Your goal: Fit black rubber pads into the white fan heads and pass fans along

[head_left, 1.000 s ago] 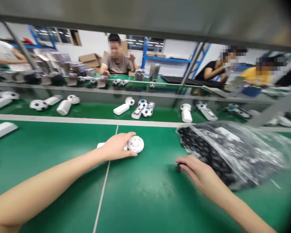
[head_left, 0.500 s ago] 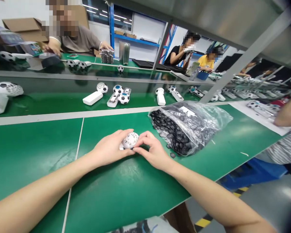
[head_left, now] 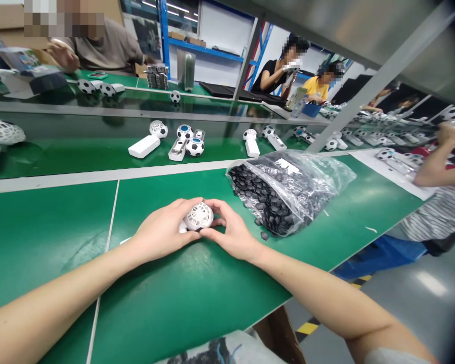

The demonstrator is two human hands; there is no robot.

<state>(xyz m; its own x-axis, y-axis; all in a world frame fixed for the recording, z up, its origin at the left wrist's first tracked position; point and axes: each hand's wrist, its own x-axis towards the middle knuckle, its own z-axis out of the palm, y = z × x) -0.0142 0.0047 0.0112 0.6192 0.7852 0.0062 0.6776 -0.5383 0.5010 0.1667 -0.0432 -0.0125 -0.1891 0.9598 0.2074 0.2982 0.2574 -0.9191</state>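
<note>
A white openwork soccer-ball device (head_left: 200, 216) is held low over the green table, its round lattice head facing up. My left hand (head_left: 169, 227) wraps around its left side, thumb along the near edge, and hides most of the white handle behind it. My right hand (head_left: 233, 230) is closed on the right side of the ball, fingertips at the far rim and thumb at the near rim. A dark patch shows at the ball's near lower edge. To the right, a clear plastic bag (head_left: 307, 187) spills black pentagon pieces (head_left: 276, 215); one loose black piece (head_left: 264, 235) lies beside it.
Several finished-looking ball devices with white handles (head_left: 144, 146) lie on the lower green conveyor (head_left: 109, 164) beyond the table. Co-workers sit across the line, and a person in a striped top (head_left: 426, 210) is at the right. A slanted metal post (head_left: 349, 106) rises at the back right.
My right hand has gone from a fingertip pinch at the ball's right edge to gripping around its side. The ball shows more of its lattice top. The view has shifted slightly.
</note>
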